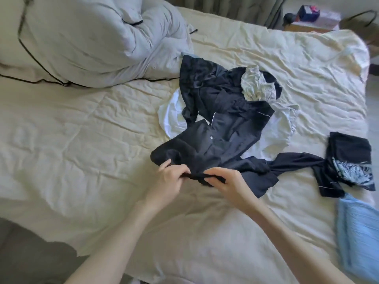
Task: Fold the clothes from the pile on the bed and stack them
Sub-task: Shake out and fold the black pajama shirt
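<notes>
I have both hands on a small black garment (202, 178) at the near edge of the pile (225, 111). My left hand (170, 177) pinches its left end and my right hand (227, 182) has its fingers (215, 173) curled over the right end, so the strip's long axis runs left to right between them. It looks thin, soft and limp, bunched into a narrow band. Behind it the navy shirt (217, 144) lies satiny, with white piping. The folded stack (348, 158) sits well to my right on the wrinkled cream bed (82, 130), nearer my right hand.

Cream-sheeted bed (82, 124), grey pillows (82, 37) at its head, cluttered bedside table (311, 23) beyond.
</notes>
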Demonstrator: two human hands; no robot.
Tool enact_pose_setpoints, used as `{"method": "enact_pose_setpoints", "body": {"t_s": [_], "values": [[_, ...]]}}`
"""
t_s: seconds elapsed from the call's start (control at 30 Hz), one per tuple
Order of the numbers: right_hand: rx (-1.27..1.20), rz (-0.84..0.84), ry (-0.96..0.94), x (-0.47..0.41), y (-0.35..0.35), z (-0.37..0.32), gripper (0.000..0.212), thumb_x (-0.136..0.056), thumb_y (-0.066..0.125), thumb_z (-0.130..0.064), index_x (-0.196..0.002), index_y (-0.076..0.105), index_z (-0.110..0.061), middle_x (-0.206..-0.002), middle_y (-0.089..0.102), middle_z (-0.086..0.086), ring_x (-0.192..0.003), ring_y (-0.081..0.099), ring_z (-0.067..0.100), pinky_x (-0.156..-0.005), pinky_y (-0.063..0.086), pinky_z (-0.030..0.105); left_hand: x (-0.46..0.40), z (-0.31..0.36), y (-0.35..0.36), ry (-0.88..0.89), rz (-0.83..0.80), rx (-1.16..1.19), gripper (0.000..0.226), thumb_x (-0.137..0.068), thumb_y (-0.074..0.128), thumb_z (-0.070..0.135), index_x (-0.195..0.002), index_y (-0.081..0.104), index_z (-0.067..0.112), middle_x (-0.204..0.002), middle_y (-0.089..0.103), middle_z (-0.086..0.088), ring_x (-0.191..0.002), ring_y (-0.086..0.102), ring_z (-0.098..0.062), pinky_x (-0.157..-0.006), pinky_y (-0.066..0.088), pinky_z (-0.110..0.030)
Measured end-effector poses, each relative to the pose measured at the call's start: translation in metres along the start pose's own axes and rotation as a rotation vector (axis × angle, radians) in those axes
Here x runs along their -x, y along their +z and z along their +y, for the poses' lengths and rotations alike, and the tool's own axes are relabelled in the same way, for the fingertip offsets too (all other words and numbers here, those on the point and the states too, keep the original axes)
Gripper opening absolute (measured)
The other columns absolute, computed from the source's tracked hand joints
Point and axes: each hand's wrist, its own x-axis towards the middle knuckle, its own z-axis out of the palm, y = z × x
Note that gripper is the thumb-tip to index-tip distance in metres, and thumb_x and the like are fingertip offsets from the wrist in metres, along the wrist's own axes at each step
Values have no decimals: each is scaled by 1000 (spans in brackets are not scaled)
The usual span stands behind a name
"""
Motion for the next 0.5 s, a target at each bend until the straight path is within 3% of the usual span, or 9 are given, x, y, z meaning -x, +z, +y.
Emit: {"method": "enact_pose_setpoints", "body": {"t_s": [0.1,0.2,0.3,0.4,0.5], "values": [[134,-84,8,35,28,-13,13,-87,65,-12,-97,74,-11,-89,70,-9,-79,58,0,-73,40,13,59,-11,-14,-127,-104,3,7,-86,60,3,-89,67,4,-82,66,-7,-89,58,-32,-80,38,-27],[273,-207,-32,63,59,-15,19,-90,62,-19,-105,71,-11,-101,70,3,-94,60,18,-81,40,20,107,-23,-26,-204,-150,-4,4,-88,61,10,-88,65,8,-81,66,4,-85,61,-23,-74,44,-33],[312,-210,-60,77,78,-14,21,-90,62,-20,-108,70,-10,-105,69,5,-100,58,23,-85,39,24,134,-30,-50,-241,-17,25,4,-86,64,9,-88,67,11,-82,68,9,-84,63,-18,-74,46,-30],[366,-164,-16,78,84,-8,27,-89,63,-24,-114,67,-16,-113,67,1,-110,54,22,-95,39,35,147,-29,-82,-246,103,84,14,-87,62,8,-83,66,21,-80,63,23,-80,61,-3,-70,44,-13],[405,-173,13,74,85,-3,27,-88,63,-26,-114,67,-21,-117,65,-4,-114,54,19,-95,40,33,155,-24,-115,-225,222,118,29,-87,63,7,-76,61,34,-77,63,26,-77,58,10,-66,42,-5]]}}
